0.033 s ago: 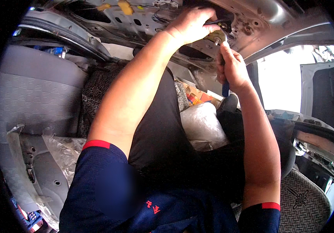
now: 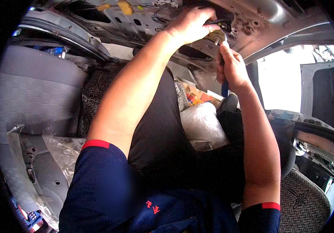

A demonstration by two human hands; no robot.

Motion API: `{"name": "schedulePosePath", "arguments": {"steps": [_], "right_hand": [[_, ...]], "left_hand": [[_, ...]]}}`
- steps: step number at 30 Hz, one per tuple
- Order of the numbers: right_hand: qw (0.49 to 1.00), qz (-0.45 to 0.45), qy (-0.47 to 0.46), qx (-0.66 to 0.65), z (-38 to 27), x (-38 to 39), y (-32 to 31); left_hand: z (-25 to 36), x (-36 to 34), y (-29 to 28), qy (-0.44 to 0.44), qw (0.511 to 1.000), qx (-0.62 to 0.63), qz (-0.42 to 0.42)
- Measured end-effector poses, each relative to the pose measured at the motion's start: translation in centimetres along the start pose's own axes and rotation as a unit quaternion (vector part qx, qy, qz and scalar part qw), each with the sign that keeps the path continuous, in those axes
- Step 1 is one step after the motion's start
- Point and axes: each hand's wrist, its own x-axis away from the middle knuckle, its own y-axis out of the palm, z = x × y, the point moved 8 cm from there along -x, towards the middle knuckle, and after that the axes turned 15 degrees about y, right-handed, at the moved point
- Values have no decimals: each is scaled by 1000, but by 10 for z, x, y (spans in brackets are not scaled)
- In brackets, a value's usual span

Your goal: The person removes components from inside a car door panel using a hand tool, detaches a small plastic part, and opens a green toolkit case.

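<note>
While wrapping the grip of the right hand (image 2: pixel 235 72) around a blue-handled tool (image 2: pixel 225 89), pressing the thumb up near its metal end. Holding its long axis nearly upright in view, pointing the handle down and the metal end up beside a silver bolt-like fitting (image 2: pixel 216 40). Placing that fitting just left of the right thumb tip, nearer to this hand than to the left; being unable to tell whether touching it with the tool. Bending the left hand (image 2: pixel 192 26) in from the left above the fitting, curling thumb and fingers toward dark wiring (image 2: pixel 225 23); being unable to tell whether pinching anything there. Partly covering the wiring with those fingers, hiding the tool's middle inside the right hand. Working at a bare metal panel (image 2: pixel 268 15), leaving yellow pieces (image 2: pixel 125 7) off to the left. Reaching over dark trousers (image 2: pixel 159 136), a plastic bag (image 2: pixel 203 122), a coloured carton (image 2: pixel 198 96) and a dark shoe (image 2: pixel 228 104); sitting between a grey seat (image 2: pixel 39 89) at left and a patterned cushion (image 2: pixel 306 204) at right.
</note>
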Motion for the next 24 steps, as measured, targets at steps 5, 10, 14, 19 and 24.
{"name": "schedulePosePath", "arguments": {"steps": [5,10,14,19,24], "right_hand": [[998,-25,3,-56,4,1,13],[957,-182,46,-221,7,0,41],[986,-18,-1,-168,14,-2,38],[982,-55,26,-180,16,4,34],[987,-29,44,-155,23,16,38]], "left_hand": [[1,0,-1,-19,1000,-9,-11],[3,0,-4,2,999,-46,7],[3,2,-1,5,999,-44,-1],[25,0,-19,137,985,-62,81],[19,2,-19,114,988,-34,93]]}}
